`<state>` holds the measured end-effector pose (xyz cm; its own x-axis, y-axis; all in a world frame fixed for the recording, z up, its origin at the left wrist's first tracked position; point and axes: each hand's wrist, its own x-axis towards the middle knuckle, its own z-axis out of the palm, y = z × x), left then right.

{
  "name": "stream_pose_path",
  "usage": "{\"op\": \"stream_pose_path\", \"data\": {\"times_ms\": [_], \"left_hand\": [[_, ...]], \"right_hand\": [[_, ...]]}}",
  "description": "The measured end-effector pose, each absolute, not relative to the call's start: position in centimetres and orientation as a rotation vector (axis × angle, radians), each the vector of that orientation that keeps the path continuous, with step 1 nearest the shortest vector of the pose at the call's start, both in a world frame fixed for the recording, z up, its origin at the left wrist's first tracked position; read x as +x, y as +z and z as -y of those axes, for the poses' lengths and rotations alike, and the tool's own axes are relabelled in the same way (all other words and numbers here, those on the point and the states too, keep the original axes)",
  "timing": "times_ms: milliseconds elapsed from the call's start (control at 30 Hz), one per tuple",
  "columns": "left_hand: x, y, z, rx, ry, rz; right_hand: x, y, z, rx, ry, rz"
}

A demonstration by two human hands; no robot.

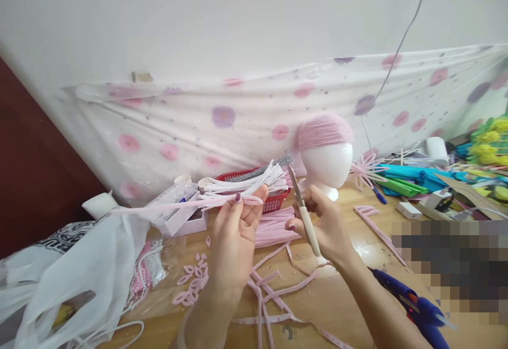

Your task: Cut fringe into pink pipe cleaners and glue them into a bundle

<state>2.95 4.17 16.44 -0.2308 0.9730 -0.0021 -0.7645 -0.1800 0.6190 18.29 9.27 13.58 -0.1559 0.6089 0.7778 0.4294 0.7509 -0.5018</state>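
My left hand point(234, 232) pinches a pale pink pipe cleaner point(159, 206) between thumb and fingers; one end bends back in a small loop, and the rest stretches left. Scissors point(306, 224) with cream handles are in my right hand point(329, 230), blades pointing up and apart from the pipe cleaner. Beneath and between the hands lies a bundle of pink pipe cleaners point(273, 228). Small pink leaf-shaped loops point(192, 285) are scattered left of my left wrist. Behind my right hand stands a white foam head point(327, 164) with a pink wrapped cap point(325, 132).
A red basket point(277, 203) holds white and silver pipe cleaners. White boxes point(180, 223) and a plastic bag point(79, 269) stand left. A tape measure point(273, 319) lies in front; a blue glue gun point(408, 296) is at right, with blue pipe cleaners point(420, 178) behind.
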Motion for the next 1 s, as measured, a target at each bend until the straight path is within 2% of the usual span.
{"op": "stream_pose_path", "data": {"times_ms": [200,433,600,1000], "left_hand": [[2.8,15.8,-4.8,0.766,1.926,-0.622],[2.9,15.7,-5.0,0.763,1.892,-0.598],[2.9,15.6,-5.1,0.685,1.944,-0.617],[3.4,15.7,-5.6,0.566,1.961,-0.567]], "right_hand": [[18.6,13.8,-9.0,-0.631,0.765,1.738],[16.7,12.7,-8.4,-0.554,1.050,1.771],[14.8,11.5,-7.6,-0.424,1.384,1.708],[13.7,10.7,-7.2,-0.425,1.500,1.645]]}}
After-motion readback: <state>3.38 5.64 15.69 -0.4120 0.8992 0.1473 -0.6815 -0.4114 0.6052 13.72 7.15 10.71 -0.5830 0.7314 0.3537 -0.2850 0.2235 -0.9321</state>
